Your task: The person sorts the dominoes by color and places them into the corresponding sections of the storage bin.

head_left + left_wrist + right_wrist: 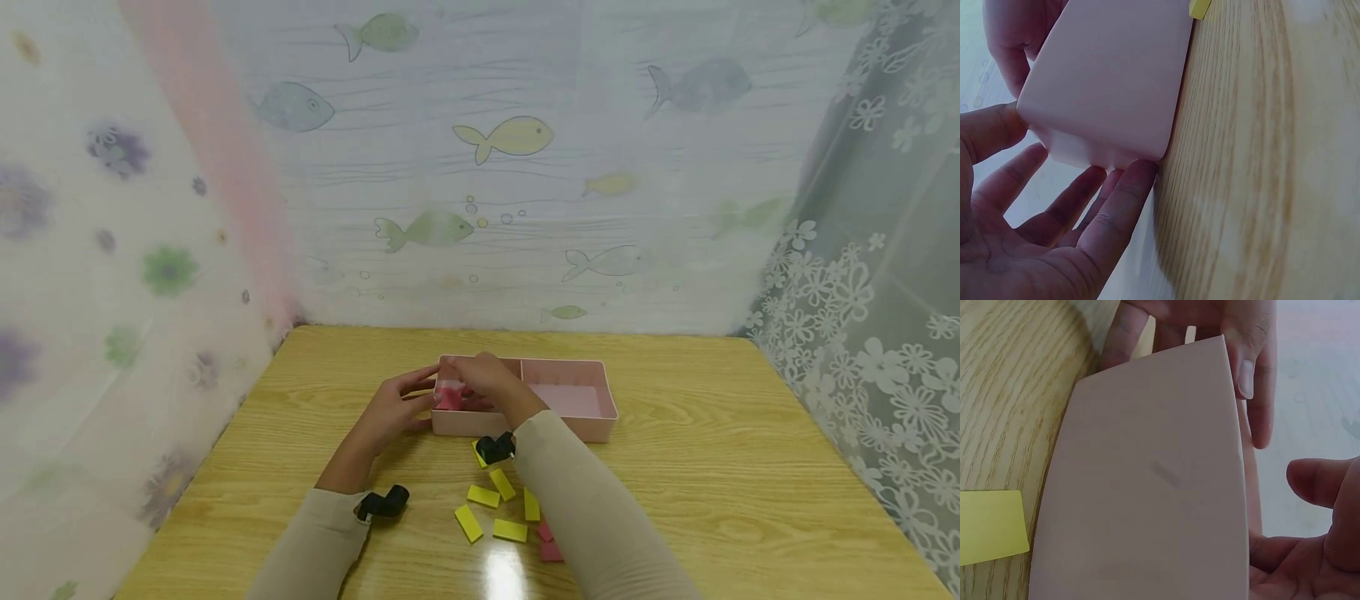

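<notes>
A pink two-compartment box (566, 429) stands on the wooden table. At its left end is my left hand (386, 410). In the left wrist view, that hand's fingertips (1138, 172) press the end wall and its thumb meets the upper corner. My right hand (491, 379) reaches over the front wall into the left compartment, where pink-red blocks (450, 398) lie. Seen from the right wrist, its thumb (1313, 478) stands apart from the fingers, which dip partly hidden behind the box wall.
Several yellow blocks (483, 497) lie scattered in front of the box. Red blocks (551, 552) lie beside the right forearm, partly covered by the sleeve (600, 508). A divider (521, 372) splits the box. Patterned curtains (480, 275) hang behind the table.
</notes>
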A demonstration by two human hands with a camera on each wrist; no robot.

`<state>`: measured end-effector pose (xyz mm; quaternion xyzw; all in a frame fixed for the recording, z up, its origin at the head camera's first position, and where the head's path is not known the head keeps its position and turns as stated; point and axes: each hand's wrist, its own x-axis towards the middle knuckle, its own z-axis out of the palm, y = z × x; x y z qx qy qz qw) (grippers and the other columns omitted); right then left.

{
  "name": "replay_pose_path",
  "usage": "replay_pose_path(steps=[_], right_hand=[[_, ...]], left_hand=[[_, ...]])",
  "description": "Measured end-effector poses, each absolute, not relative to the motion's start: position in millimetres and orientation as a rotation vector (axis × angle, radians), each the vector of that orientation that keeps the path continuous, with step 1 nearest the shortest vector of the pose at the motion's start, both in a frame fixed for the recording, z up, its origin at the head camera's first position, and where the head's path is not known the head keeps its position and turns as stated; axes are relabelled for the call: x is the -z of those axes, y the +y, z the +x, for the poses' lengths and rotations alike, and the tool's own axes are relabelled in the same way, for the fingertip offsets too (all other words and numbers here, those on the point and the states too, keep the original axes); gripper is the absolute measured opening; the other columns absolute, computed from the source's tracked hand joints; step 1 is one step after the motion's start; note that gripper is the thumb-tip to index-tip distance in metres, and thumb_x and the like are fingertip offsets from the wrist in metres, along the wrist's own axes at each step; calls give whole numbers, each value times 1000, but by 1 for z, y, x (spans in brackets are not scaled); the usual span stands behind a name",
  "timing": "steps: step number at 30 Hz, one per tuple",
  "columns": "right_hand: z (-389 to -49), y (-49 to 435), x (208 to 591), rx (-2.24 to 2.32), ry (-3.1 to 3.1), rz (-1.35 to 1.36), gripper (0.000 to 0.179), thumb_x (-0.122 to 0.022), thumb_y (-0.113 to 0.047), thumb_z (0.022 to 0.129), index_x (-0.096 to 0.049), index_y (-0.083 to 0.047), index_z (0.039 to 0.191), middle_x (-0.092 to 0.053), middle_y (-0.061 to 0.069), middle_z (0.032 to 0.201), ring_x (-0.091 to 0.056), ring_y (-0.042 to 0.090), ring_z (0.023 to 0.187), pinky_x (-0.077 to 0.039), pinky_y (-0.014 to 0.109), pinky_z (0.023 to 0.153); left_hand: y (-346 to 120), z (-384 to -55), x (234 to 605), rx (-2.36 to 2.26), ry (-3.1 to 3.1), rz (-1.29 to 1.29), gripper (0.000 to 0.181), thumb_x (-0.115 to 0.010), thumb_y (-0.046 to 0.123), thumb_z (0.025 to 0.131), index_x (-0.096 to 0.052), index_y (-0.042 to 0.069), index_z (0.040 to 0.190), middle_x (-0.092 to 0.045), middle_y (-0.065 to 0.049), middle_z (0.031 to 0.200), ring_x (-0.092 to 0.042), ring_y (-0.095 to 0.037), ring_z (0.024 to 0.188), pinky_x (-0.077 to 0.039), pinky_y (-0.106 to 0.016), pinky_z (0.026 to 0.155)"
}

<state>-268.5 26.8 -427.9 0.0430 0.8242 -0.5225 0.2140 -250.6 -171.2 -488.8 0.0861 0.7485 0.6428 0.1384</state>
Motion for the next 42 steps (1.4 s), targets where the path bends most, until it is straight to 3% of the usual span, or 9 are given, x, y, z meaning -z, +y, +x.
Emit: replay_pose_path(steps=[11, 18, 23, 28, 33, 42], right_hand=[[-268, 30, 426, 1426, 2363, 102, 72, -62, -59, 97, -59, -2, 140, -67, 15, 128, -67, 31, 107, -59, 45, 94], [-268, 38, 425, 1592, 2305, -3, 47, -53, -39, 106, -65, -1, 131, -69, 19, 126, -72, 34, 107, -62, 43, 92], [-265, 49, 420, 1670, 2258, -66, 50, -57, -42, 106, -65, 0, 132, -70, 20, 127, -73, 36, 110, -61, 45, 94], [-252, 66, 411, 1733, 2204, -143, 51, -59, -39, 105, -60, 2, 136, -67, 24, 131, -73, 37, 111, -60, 47, 96], [-235, 83, 411, 1777, 2201, -244, 42, -57, -32, 107, -61, 1, 133, -71, 19, 122, -75, 33, 105, -60, 49, 94], [-210, 108, 414, 1834, 2182, -345, 36, -57, -33, 108, -62, -7, 131, -70, 13, 123, -74, 30, 107, -62, 42, 93]], left_hand=[[-172, -251, 489, -1858, 2171, 257, 56, -69, 22, 101, -51, 29, 154, -46, -19, 157, -52, -41, 139, -60, -50, 94], [-171, -251, 488, -1861, 2165, 227, 55, -69, 20, 101, -53, 30, 153, -48, -16, 156, -54, -38, 137, -61, -48, 93], [-169, -251, 488, -1868, 2158, 208, 54, -68, 17, 101, -54, 31, 152, -50, -15, 155, -56, -37, 136, -62, -48, 91], [-168, -252, 490, -1858, 2161, 220, 57, -68, 16, 101, -52, 29, 154, -48, -16, 156, -55, -38, 136, -61, -49, 92], [-167, -252, 490, -1853, 2173, 231, 58, -68, 16, 101, -50, 28, 155, -48, -18, 156, -55, -40, 136, -61, -50, 93], [-168, -251, 490, -1858, 2197, 220, 56, -67, 16, 102, -52, 29, 154, -50, -15, 155, -55, -37, 136, -62, -47, 91]])
